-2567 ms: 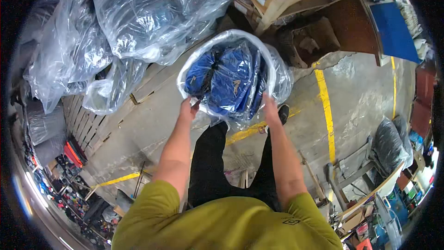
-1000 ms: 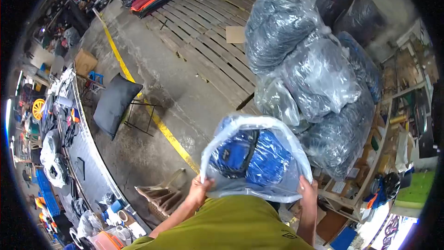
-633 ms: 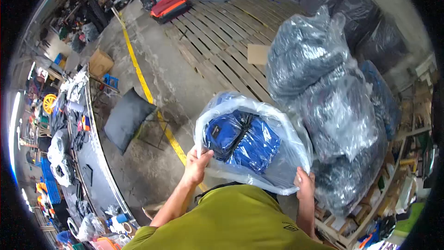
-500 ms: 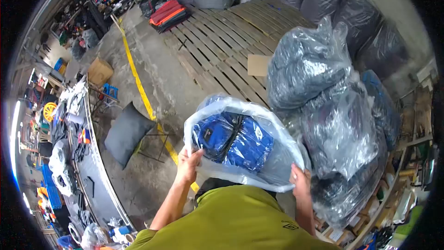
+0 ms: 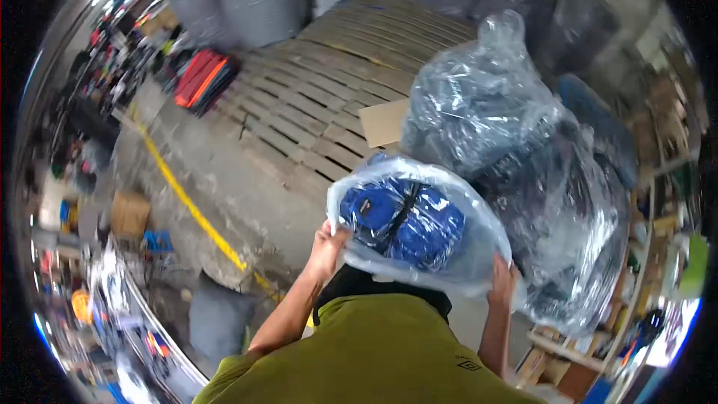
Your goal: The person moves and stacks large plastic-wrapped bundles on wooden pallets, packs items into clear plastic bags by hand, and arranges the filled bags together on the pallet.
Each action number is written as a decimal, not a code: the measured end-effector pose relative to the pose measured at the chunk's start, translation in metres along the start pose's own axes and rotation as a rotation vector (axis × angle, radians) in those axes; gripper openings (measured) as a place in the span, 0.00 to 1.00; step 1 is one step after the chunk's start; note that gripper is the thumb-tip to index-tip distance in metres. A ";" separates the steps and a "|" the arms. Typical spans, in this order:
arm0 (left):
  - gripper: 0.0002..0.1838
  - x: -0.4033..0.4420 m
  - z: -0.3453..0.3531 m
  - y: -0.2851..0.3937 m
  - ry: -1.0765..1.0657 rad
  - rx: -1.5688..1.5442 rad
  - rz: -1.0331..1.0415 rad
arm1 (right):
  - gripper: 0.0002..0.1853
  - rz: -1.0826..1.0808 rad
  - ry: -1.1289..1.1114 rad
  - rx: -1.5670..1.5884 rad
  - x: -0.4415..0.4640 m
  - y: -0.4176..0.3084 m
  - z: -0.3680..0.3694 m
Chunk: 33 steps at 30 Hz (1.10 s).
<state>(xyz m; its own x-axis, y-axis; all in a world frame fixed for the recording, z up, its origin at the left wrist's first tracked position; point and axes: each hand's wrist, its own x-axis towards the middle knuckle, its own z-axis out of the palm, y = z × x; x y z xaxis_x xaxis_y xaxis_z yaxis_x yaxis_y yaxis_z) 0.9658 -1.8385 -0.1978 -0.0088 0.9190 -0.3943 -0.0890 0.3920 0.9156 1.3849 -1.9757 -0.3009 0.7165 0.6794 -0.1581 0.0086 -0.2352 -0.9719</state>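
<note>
A large clear plastic bag (image 5: 479, 232) hangs with its mouth spread wide in front of my body. Inside it lie blue packed items (image 5: 426, 228) in shiny clear wrapping, with a dark strip between them. My left hand (image 5: 327, 248) pinches the left side of the bag's rolled rim. On the right side of the rim, my right hand (image 5: 503, 281) grips the plastic, its fingers partly blurred. The bottom of the bag is hidden from me.
Big plastic-wrapped bundles (image 5: 479, 105) are piled close on the right. Ahead lie wooden pallets (image 5: 299, 97) with a cardboard piece (image 5: 383, 121) and a red and dark folded stack (image 5: 202, 78). A grey cushion (image 5: 217, 314) and a yellow floor line (image 5: 187, 206) are to the left.
My view has turned, so the surroundings are shifted and tilted. The bag has moved slightly right in view, with both hands still on its rim.
</note>
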 end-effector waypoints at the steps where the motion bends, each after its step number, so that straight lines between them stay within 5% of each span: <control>1: 0.08 0.035 -0.005 -0.013 -0.028 -0.070 -0.051 | 0.10 -0.033 0.010 -0.141 0.019 0.030 0.006; 4: 0.11 0.148 -0.019 -0.068 -0.080 0.095 -0.325 | 0.12 0.121 0.069 -0.280 0.071 0.167 0.047; 6: 0.13 0.191 -0.027 -0.082 -0.200 0.290 -0.389 | 0.13 0.293 0.164 -0.378 0.045 0.144 0.087; 7: 0.13 0.205 -0.030 -0.082 -0.300 0.360 -0.353 | 0.13 0.145 0.313 -0.474 0.019 0.113 0.117; 8: 0.14 0.220 -0.029 -0.083 -0.327 0.309 -0.326 | 0.13 0.248 0.316 -0.453 0.017 0.130 0.137; 11: 0.15 0.263 -0.032 -0.101 -0.368 0.164 -0.334 | 0.25 0.123 0.227 -0.376 -0.025 0.103 0.183; 12: 0.17 0.278 -0.033 -0.107 -0.378 0.139 -0.386 | 0.27 0.031 0.218 -0.274 -0.036 0.115 0.188; 15: 0.22 0.271 -0.028 -0.125 -0.361 0.165 -0.454 | 0.29 -0.235 0.227 -0.554 -0.097 0.003 0.167; 18: 0.31 0.243 -0.028 -0.127 -0.309 0.368 -0.553 | 0.28 -0.003 0.136 -0.594 -0.147 0.028 0.128; 19: 0.35 0.225 -0.030 -0.121 -0.258 0.453 -0.589 | 0.26 -0.065 0.152 -0.595 -0.161 0.102 0.114; 21: 0.40 0.210 -0.039 -0.135 -0.274 0.465 -0.660 | 0.25 0.378 0.146 -0.486 -0.218 0.186 0.082; 23: 0.42 0.179 -0.045 -0.142 -0.285 0.518 -0.675 | 0.20 0.548 0.067 -0.699 -0.276 0.264 0.051; 24: 0.41 0.164 -0.050 -0.151 -0.336 0.544 -0.678 | 0.17 0.384 -0.405 -1.021 -0.306 0.387 0.030; 27: 0.32 0.146 -0.095 -0.209 -0.449 0.703 -0.687 | 0.12 0.757 0.124 -0.272 -0.403 0.264 -0.006; 29: 0.27 0.096 -0.101 -0.207 -0.526 0.920 -0.594 | 0.04 0.705 0.066 -0.324 -0.457 0.287 -0.020; 33: 0.18 0.063 -0.156 -0.259 -0.908 0.957 -0.579 | 0.14 0.955 0.311 -0.049 -0.564 0.369 -0.027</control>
<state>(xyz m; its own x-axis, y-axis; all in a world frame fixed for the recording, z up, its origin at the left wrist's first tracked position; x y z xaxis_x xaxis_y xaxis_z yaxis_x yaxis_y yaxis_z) 0.8328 -1.8891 -0.4720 0.4544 0.1903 -0.8702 0.8330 0.2553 0.4908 1.0034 -2.4645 -0.5655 0.5883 -0.0186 -0.8084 -0.6414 -0.6196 -0.4524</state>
